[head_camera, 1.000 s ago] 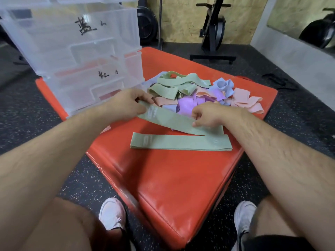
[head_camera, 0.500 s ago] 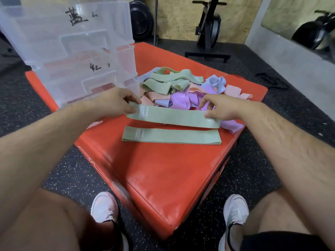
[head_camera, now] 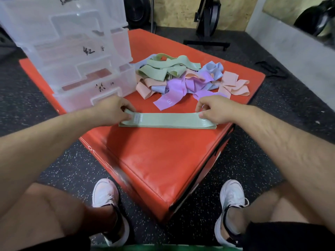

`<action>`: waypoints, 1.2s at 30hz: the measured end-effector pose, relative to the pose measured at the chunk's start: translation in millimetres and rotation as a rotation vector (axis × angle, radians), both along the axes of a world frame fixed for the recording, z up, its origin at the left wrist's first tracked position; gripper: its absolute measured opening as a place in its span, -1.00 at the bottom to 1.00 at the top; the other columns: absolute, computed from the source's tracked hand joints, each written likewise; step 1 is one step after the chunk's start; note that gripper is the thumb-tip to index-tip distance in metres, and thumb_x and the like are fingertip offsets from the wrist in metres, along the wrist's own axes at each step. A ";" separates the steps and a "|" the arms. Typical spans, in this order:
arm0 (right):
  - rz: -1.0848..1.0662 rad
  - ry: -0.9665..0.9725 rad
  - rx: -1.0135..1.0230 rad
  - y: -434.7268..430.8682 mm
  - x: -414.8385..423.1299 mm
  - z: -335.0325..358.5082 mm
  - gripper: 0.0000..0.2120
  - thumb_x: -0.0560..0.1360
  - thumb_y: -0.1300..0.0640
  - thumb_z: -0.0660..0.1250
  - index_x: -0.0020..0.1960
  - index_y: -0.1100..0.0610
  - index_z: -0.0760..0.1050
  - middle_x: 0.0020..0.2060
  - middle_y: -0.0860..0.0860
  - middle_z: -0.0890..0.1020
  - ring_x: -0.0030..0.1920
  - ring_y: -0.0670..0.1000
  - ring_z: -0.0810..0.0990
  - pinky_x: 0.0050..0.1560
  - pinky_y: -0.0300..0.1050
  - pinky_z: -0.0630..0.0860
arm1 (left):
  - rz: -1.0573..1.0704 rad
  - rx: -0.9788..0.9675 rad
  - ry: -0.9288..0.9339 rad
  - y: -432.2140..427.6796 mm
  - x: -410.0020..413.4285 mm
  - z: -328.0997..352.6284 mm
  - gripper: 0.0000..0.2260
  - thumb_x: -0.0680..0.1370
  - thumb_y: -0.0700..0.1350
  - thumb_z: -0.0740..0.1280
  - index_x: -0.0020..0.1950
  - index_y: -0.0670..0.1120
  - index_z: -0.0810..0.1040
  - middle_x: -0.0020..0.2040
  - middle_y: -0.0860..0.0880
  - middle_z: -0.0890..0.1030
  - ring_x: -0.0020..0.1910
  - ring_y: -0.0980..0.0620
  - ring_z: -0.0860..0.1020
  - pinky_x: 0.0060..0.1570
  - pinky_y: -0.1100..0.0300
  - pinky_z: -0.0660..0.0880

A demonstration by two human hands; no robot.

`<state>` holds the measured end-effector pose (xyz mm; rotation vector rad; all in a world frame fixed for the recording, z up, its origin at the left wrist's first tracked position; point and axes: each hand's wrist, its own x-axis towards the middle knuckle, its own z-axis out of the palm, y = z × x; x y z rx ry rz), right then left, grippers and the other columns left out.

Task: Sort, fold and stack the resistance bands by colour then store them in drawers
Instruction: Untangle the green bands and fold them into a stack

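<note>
1. Now my left hand (head_camera: 112, 111) pinches the left end of the top green band (head_camera: 168, 119), fingers curled on it.
2. My right hand (head_camera: 215, 110) pinches the right end, thumb and fingertips closed on the fabric.
3. Band lies flat on a second green band, mid-top of the orange box (head_camera: 163, 160).
4. Mixed pile of bands (head_camera: 181, 78) sits at the box's far side, and the clear drawers (head_camera: 81, 60) at its far-left corner.

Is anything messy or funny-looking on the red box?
Yes: the pile of bands at the back is a jumble, with green, purple, pink and blue ones tangled together. The green stack lies flat and tidy, its ends pinched by the left hand and right hand.
</note>
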<state>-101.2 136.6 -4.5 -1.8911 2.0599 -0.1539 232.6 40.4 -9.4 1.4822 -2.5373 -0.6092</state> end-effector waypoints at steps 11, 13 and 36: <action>0.168 0.126 0.075 17.9 -2.9 4.2 -0.51 0.36 -0.21 0.50 0.26 -0.26 0.48 0.16 -0.13 0.50 0.22 -0.03 0.42 0.32 0.01 0.38 | -0.307 -0.168 -0.015 15.0 -10.8 -11.4 -0.48 0.37 0.38 0.24 0.23 0.18 0.58 0.17 0.13 0.58 0.21 0.07 0.52 0.23 -0.06 0.44; 0.172 0.103 0.079 19.3 -4.0 2.3 -0.51 0.37 -0.15 0.52 0.27 -0.26 0.48 0.19 -0.11 0.49 0.24 -0.02 0.44 0.35 0.00 0.37 | -0.348 -0.137 -0.012 16.5 -13.7 -13.8 -0.47 0.37 0.33 0.31 0.26 0.12 0.58 0.19 0.10 0.58 0.21 0.06 0.53 0.24 -0.03 0.44; 0.175 0.137 -0.067 21.5 11.9 11.7 -0.59 0.46 -0.27 0.30 0.27 -0.19 0.50 0.14 -0.11 0.52 0.17 -0.02 0.49 0.24 0.01 0.45 | -0.386 -0.173 -0.019 10.3 -34.4 -5.3 -0.54 0.42 0.32 0.29 0.23 0.14 0.56 0.16 0.12 0.52 0.20 0.07 0.49 0.26 0.03 0.44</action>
